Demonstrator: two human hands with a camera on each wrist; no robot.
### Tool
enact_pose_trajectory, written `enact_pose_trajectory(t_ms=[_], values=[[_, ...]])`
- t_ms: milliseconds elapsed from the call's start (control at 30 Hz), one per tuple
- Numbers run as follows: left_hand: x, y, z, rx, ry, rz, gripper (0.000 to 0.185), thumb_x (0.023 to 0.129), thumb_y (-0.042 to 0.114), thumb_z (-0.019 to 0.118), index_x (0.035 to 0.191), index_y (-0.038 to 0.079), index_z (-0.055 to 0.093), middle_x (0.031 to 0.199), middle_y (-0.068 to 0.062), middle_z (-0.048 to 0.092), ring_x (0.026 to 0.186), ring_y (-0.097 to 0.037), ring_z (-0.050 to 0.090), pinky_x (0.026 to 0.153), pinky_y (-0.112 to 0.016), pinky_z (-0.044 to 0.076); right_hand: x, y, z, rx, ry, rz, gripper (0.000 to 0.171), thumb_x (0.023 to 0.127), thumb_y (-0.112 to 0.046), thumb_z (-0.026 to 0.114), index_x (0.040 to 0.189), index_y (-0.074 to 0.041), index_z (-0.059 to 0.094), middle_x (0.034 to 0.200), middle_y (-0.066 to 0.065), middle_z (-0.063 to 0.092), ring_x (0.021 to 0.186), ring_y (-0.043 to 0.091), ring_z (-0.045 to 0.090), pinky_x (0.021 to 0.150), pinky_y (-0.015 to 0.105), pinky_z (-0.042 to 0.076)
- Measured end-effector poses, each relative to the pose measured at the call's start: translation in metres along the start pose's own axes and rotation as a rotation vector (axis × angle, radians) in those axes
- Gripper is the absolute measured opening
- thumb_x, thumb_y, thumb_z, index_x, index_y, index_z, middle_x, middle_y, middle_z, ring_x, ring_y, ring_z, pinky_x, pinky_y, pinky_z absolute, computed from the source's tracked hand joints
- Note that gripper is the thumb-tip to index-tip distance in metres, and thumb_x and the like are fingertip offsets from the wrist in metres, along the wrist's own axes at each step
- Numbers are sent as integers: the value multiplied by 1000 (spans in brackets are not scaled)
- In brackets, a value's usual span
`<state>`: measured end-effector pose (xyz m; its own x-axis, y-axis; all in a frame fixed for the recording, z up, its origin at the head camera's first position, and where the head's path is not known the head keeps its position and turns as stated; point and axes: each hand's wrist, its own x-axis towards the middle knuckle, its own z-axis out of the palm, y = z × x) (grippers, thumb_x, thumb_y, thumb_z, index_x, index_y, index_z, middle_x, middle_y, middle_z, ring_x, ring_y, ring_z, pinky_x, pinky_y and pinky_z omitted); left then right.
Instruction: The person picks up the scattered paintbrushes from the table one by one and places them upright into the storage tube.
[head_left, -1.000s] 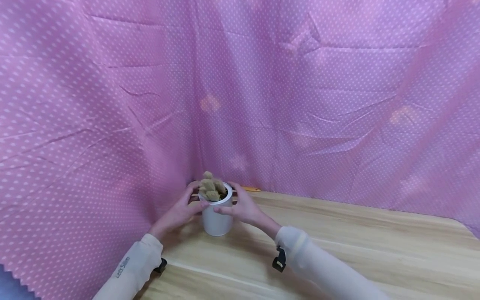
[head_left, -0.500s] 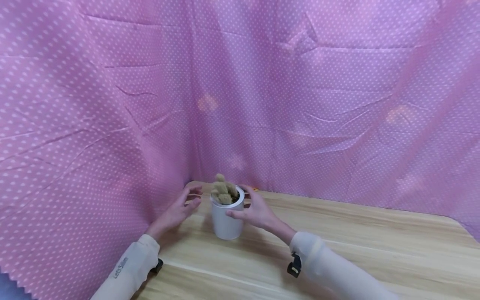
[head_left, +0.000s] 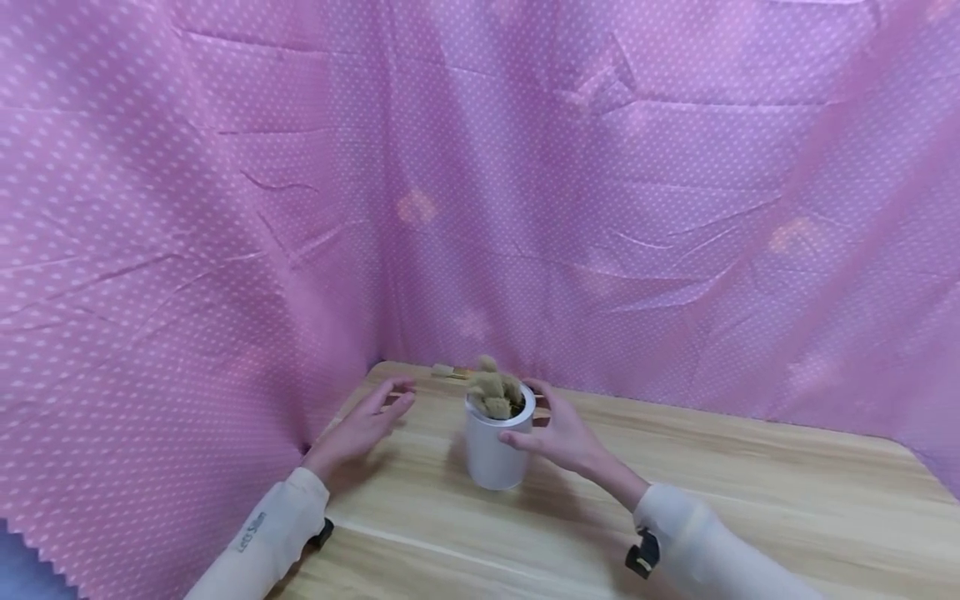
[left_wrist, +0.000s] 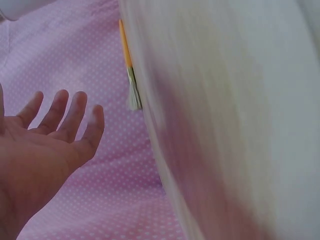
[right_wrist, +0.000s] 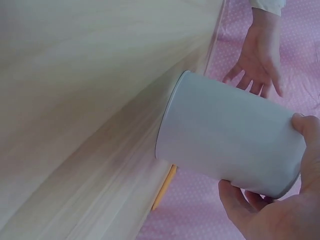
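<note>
A white cylindrical pot [head_left: 495, 454] stands upright over the wooden table, with a fuzzy beige cactus-like plant [head_left: 492, 393] in dark soil. My right hand [head_left: 566, 435] grips it from the right near the rim, thumb on the near side and fingers round the far side. In the right wrist view the pot's smooth wall [right_wrist: 225, 132] shows between the thumb and fingers of that hand [right_wrist: 280, 217]. To the left of the pot, apart from it, my left hand [head_left: 366, 423] holds nothing; its fingers are loosely bent in the left wrist view, palm [left_wrist: 35, 155] showing.
A flat paintbrush with an orange handle [left_wrist: 126, 47] lies along the table's back edge, partly behind the plant in the head view. Pink dotted cloth [head_left: 600, 208] hangs behind and to the left of the wooden table [head_left: 712, 475].
The left hand has let go of the pot and stays at the left. My right hand has moved the pot to the right and slightly nearer, uncovering the brush's bristle end.
</note>
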<state>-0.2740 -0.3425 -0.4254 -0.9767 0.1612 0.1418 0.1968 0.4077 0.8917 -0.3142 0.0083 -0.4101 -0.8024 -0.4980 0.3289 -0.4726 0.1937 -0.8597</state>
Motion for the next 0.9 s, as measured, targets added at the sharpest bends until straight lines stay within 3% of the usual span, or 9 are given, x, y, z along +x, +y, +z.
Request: enact_pose_trajectory(t_ms=[100,233,467,567,733,900], values=[[3,3,10,-70,-17,-53,57,101,60,52,149,29,43,148,-2,48,131,-41,49,111,-58,36,-8,5,-15,-10,14,3,88,76,-26,93,147,-7,46,133,11,57,115,30,61,94,44,55],[9,1,22,-95,-20,-72,56,99,63,52,146,33,45,148,0,48,130,-41,51,111,-57,36,-17,7,-28,-35,42,8,87,75,-26,94,146,-6,47,133,12,58,118,30,59,93,42,55],[16,-1,34,-70,-40,-68,58,100,64,48,146,29,46,150,-9,47,133,-39,49,107,-61,39,-31,12,-41,-35,49,-7,85,75,-25,94,144,-4,49,131,14,59,119,33,58,92,42,56],[22,4,43,-46,-49,-58,59,101,63,48,146,26,46,147,-5,49,131,-39,51,107,-59,41,-37,14,-49,-38,54,-3,86,75,-24,94,145,-2,48,133,16,58,120,35,57,93,42,56],[40,16,54,94,-28,0,54,102,61,48,143,27,51,138,5,55,127,-26,53,107,-52,41,-44,14,-60,-73,63,7,90,75,-28,94,147,-3,46,136,14,56,122,34,57,94,44,55],[68,26,63,224,-38,67,51,102,60,48,137,24,56,129,7,58,121,-18,53,103,-46,45,-48,14,-68,-97,76,13,90,74,-33,94,146,-5,48,136,13,56,121,33,57,94,47,55]])
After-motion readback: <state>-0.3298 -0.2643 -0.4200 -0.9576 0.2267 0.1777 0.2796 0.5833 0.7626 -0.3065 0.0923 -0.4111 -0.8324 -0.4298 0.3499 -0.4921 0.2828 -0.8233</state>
